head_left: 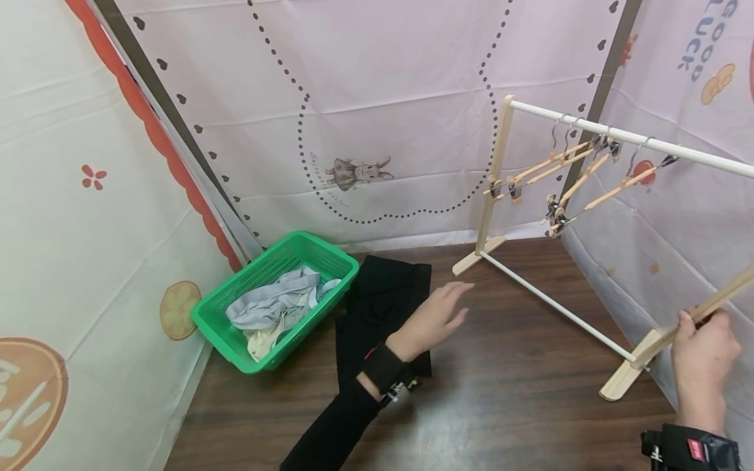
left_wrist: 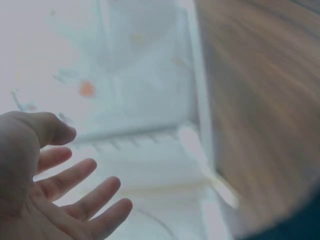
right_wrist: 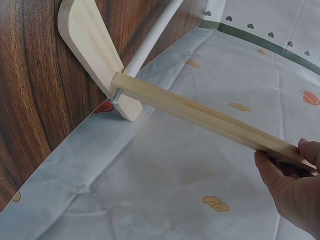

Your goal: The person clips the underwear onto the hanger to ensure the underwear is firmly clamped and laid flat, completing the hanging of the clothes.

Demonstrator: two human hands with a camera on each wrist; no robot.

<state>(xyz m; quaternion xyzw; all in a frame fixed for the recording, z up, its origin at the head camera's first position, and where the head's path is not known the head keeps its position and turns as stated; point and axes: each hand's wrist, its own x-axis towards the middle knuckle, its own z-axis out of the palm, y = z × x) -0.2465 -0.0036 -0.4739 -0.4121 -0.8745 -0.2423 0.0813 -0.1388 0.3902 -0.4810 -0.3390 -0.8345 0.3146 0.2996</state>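
My right hand (head_left: pixel 703 356) grips the near wooden post (right_wrist: pixel 210 117) of a small clothes rack, fingers and thumb wrapped round it above the foot. Over the floor, my left hand (head_left: pixel 430 320) reaches out with fingers spread and nothing in it. Below that arm a folded black garment (head_left: pixel 379 294) lies flat beside the basket. Several wooden clip hangers (head_left: pixel 621 186) hang from the rack's white top rail (head_left: pixel 624 134). In the left wrist view the background is blurred, with the fingers (left_wrist: pixel 102 195) loosely extended.
A green basket (head_left: pixel 206 314) holding light blue and cream cloth (head_left: pixel 277 301) stands to the left. The rack's white lower bar (head_left: pixel 554 302) runs between its two wooden feet. Printed cloth walls (head_left: pixel 377 98) border the brown wooden floor (head_left: pixel 489 405).
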